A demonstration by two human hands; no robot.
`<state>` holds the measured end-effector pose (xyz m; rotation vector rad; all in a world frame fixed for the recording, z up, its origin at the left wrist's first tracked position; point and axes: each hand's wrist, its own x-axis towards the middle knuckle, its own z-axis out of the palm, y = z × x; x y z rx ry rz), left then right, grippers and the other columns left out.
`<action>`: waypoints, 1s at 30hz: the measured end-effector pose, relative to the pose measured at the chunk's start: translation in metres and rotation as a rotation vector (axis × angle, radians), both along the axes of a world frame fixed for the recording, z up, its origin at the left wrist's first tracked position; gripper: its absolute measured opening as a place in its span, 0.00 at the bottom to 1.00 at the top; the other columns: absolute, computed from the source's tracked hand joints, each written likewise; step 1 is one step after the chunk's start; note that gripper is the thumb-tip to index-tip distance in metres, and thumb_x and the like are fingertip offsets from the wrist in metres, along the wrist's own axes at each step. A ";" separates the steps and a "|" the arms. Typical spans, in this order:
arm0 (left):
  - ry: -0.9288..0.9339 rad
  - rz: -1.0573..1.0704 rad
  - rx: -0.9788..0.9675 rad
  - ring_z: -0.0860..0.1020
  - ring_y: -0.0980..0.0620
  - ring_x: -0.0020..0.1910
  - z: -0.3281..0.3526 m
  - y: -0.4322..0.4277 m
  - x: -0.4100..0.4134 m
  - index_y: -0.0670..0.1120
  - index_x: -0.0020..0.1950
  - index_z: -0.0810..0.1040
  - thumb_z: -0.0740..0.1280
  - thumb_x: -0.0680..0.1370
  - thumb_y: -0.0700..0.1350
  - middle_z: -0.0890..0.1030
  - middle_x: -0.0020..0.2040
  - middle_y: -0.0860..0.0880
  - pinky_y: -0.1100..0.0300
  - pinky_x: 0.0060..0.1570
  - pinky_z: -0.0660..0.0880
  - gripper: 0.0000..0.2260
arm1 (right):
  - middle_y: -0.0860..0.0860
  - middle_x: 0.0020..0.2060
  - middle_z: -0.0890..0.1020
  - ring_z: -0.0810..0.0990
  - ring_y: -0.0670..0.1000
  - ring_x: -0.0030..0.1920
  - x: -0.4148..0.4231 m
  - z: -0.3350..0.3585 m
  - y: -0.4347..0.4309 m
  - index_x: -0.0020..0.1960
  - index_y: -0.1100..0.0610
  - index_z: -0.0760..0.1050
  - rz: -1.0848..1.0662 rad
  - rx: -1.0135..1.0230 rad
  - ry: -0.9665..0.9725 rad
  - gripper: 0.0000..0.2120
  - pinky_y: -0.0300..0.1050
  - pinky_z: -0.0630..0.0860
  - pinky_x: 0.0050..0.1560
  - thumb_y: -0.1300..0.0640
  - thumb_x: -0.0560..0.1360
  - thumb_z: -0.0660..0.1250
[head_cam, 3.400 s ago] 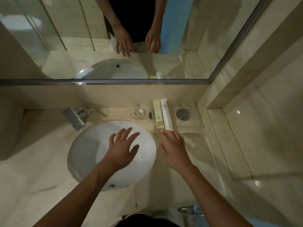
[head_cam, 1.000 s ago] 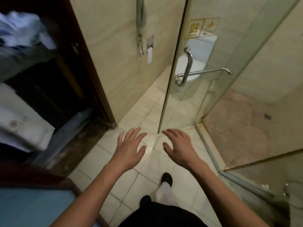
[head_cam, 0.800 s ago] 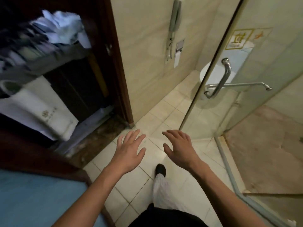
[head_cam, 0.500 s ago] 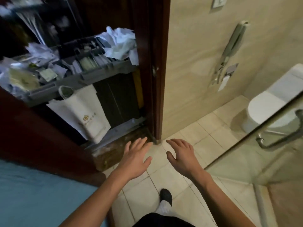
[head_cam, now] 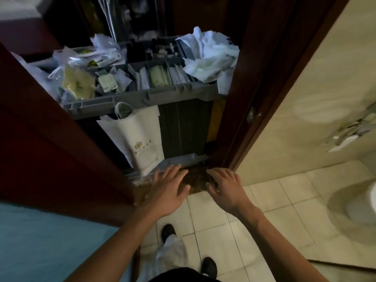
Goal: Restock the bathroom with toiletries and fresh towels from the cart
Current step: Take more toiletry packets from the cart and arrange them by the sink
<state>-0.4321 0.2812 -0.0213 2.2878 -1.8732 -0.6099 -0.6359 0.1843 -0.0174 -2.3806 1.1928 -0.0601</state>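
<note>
The restocking seems to be sitting at a fetching step: the cart (head_cam: 183,129) is standing just beyond the door frame (head_cam: 250,94), its tray (head_cam: 154,96) running lengthwise from left to right, and nothing is being carried from it yet. In the tray, loose packets (head_cam: 79,84) are lying at the left, slim boxes (head_cam: 159,78) are lying in the middle compartments with their long axes pointing away from the person, and a crumpled white heap (head_cam: 209,53) is filling the right end. Below, the left hand (head_cam: 168,192) and right hand (head_cam: 225,190) are hovering open and empty over the threshold (head_cam: 196,180), fingers spread, touching nothing.

Toilet (head_cam: 358,206) cut off right, cart (head_cam: 162,95) contents blurred
</note>
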 end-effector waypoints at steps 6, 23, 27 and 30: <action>0.056 0.036 -0.059 0.46 0.55 0.81 0.005 -0.048 0.074 0.57 0.81 0.57 0.52 0.84 0.60 0.52 0.83 0.55 0.45 0.79 0.41 0.25 | 0.45 0.74 0.68 0.60 0.50 0.77 0.074 0.009 -0.044 0.76 0.45 0.66 0.004 -0.005 0.000 0.23 0.55 0.52 0.79 0.43 0.82 0.58; 0.017 0.122 -0.159 0.51 0.54 0.81 0.022 -0.147 0.200 0.56 0.80 0.61 0.54 0.83 0.58 0.57 0.82 0.54 0.47 0.78 0.44 0.24 | 0.45 0.74 0.68 0.59 0.49 0.77 0.209 0.044 -0.159 0.77 0.45 0.64 0.115 -0.083 -0.050 0.24 0.56 0.53 0.78 0.45 0.82 0.60; -0.022 0.177 -0.157 0.51 0.55 0.81 0.026 -0.171 0.216 0.56 0.80 0.61 0.55 0.84 0.57 0.58 0.81 0.55 0.46 0.79 0.43 0.24 | 0.46 0.74 0.69 0.61 0.49 0.77 0.232 0.040 -0.196 0.77 0.46 0.65 0.169 -0.088 -0.070 0.24 0.56 0.54 0.78 0.45 0.82 0.61; -0.044 0.217 -0.172 0.52 0.54 0.80 0.034 -0.188 0.224 0.55 0.79 0.61 0.56 0.84 0.56 0.58 0.80 0.55 0.47 0.78 0.44 0.23 | 0.46 0.74 0.70 0.61 0.49 0.76 0.250 0.043 -0.224 0.76 0.46 0.66 0.222 -0.085 -0.083 0.24 0.53 0.54 0.77 0.45 0.81 0.61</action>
